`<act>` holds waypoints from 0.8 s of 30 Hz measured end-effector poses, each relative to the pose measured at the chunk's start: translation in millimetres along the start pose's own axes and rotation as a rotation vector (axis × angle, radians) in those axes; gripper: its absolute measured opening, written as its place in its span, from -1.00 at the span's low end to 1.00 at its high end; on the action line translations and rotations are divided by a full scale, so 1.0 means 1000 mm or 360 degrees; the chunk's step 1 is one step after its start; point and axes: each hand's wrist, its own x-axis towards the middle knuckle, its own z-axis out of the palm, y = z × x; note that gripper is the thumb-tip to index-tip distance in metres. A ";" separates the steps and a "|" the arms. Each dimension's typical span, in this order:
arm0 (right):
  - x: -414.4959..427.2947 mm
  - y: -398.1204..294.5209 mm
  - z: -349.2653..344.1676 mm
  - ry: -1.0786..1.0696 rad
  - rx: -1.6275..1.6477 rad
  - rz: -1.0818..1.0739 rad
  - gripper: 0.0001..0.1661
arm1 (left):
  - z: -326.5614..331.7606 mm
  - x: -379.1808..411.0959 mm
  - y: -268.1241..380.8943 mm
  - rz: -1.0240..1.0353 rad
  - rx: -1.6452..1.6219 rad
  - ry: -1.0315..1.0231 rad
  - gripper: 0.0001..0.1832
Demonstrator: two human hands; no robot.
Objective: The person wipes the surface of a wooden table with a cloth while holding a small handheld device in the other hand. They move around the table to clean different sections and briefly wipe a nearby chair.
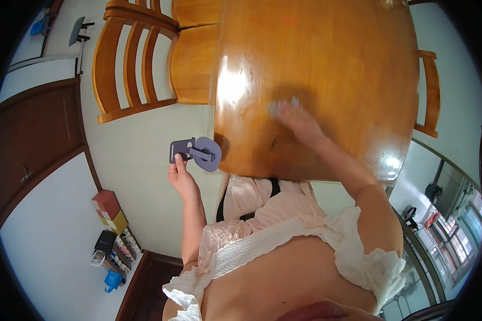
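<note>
My left hand (pixel 183 178) grips a purple folding phone stand (pixel 205 153) by its flat plate, thumb on top. The stand's round base points right, at the table's left front corner. My right hand (pixel 297 120) is over the wooden table (pixel 345 80), blurred, with the arm reaching in from the right. Pale grey-blue bits of a small cloth-like thing (pixel 273 108) show at its fingers; blur hides what exactly it is. A small dark mark (pixel 274 142) shows on the glossy tabletop, nearer to me than this hand.
Wooden chairs with slatted backs (pixel 134 64) stand at the table's left, and another chair (pixel 429 94) at its right. On the left are a dark wooden door (pixel 44 140) and colored boxes (pixel 106 204) beside shelves with several small items. A glass-paned sliding door (pixel 442 192) is at right.
</note>
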 end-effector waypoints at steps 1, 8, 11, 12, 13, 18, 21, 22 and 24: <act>0.028 0.010 -0.014 0.0061 -0.0044 0.0111 -0.47 | -0.001 -0.004 -0.002 -0.0003 -0.0003 0.0014 -0.71; 0.088 0.045 -0.008 0.0170 -0.0115 0.0189 -0.44 | -0.005 -0.011 -0.009 -0.0063 -0.0035 0.0046 -0.73; 0.104 0.053 0.000 0.0292 -0.0063 0.0271 -0.48 | -0.006 -0.011 -0.008 -0.0017 -0.0015 0.0013 -0.73; 0.109 0.053 0.001 0.0362 -0.0070 0.0327 -0.50 | -0.005 -0.013 -0.008 0.0014 0.0007 -0.0019 -0.72; 0.110 0.050 0.003 0.0433 -0.0079 0.0387 -0.53 | -0.006 -0.012 -0.009 0.0025 0.0019 -0.0040 -0.72; 0.092 -0.041 0.020 0.0189 0.0999 0.0966 -0.52 | -0.012 -0.014 -0.023 0.0000 0.0045 -0.0132 -0.72; 0.006 -0.093 0.056 0.0283 -0.0016 0.0073 -0.57 | -0.004 -0.017 -0.020 -0.0021 0.0049 -0.0181 -0.72; -0.020 -0.102 0.043 0.0204 0.0294 0.0056 -0.57 | -0.003 -0.018 -0.021 -0.0008 0.0015 -0.0218 -0.73; -0.061 -0.096 0.031 -0.0002 0.0300 0.0126 -0.57 | -0.002 -0.019 -0.022 0.0009 0.0005 -0.0253 -0.72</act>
